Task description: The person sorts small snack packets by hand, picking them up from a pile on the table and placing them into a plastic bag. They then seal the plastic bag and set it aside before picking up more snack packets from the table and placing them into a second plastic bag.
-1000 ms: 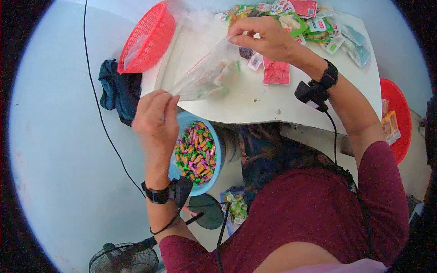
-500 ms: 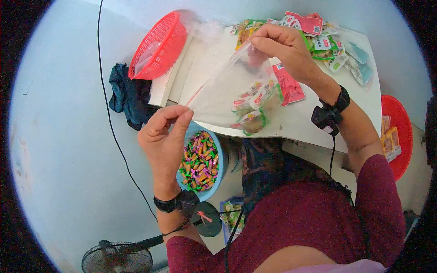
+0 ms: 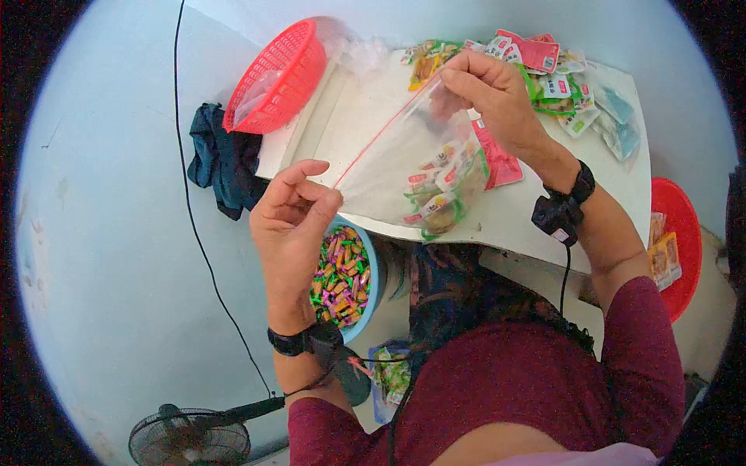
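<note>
A clear zip bag (image 3: 381,175) with a red strip along its top edge is stretched between my two hands above the table. My left hand (image 3: 294,213) pinches one end of the strip, its index finger lifted away. At the upper end, my right hand (image 3: 493,97) pinches the other corner. Several small snack packets (image 3: 439,186) with green, white and red print lie in the lower right part of the bag. Behind the bag, a red packet (image 3: 497,159) rests on the table, partly hidden by the bag and my right hand.
Piled snack packets (image 3: 556,81) lie on the white table (image 3: 559,213), beside bluish pouches (image 3: 618,120). A red basket (image 3: 280,74) tilts at the back left. Below are a blue bucket of wrapped sweets (image 3: 376,291), a red tub (image 3: 688,264) and a fan (image 3: 190,439). Cables hang from both wrists.
My left hand has moved slightly right and up, its index finger lifting off the strip. The bag's top edge is steeper, and my right hand has shifted a little right and down.
</note>
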The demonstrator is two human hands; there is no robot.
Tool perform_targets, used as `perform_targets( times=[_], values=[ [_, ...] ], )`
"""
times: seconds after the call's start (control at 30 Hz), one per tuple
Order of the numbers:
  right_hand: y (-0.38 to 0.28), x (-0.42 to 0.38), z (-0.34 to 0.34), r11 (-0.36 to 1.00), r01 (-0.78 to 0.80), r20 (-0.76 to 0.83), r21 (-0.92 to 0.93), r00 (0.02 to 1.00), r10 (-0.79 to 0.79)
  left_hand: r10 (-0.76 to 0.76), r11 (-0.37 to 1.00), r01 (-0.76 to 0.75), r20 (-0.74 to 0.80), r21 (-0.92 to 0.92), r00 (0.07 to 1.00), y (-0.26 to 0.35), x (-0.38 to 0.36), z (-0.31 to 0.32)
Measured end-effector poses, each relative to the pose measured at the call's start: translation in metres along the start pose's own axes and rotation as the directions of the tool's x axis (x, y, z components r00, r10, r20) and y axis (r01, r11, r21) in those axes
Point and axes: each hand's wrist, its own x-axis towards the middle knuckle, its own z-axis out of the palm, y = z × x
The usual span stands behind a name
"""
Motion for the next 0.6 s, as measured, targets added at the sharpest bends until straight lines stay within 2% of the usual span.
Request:
perform_targets(
  times=[0.1,0.2,0.3,0.4,0.5,0.6],
  values=[
    [-0.003,0.0,0.002,1.0,-0.007,-0.005,0.03,1.0,0.007,-0.016,0.996,0.015,0.011,0.09,1.0,0.004,-0.001,-0.001],
    [-0.001,0.001,0.0,0.999,0.026,0.014,-0.021,1.0,-0.025,-0.069,0.987,0.064,0.027,0.149,0.997,0.007,0.0,-0.003],
    [-0.002,0.001,0.001,0.998,0.044,0.0,-0.04,0.999,-0.044,-0.119,0.936,0.101,0.033,0.336,0.992,0.018,0.005,-0.001],
    [-0.002,0.001,0.0,0.997,0.038,0.001,-0.061,0.999,-0.038,0.094,0.827,-0.14,0.112,0.544,0.989,0.014,0.019,0.004],
    [-0.001,0.002,-0.004,0.997,0.033,0.049,-0.063,0.998,-0.03,0.146,0.73,-0.252,0.215,0.635,0.966,0.03,0.029,0.024],
    [-0.001,0.003,-0.005,0.994,0.068,0.056,-0.091,0.996,-0.063,0.207,0.691,-0.322,0.249,0.648,0.946,0.033,0.039,0.045]
  ],
)
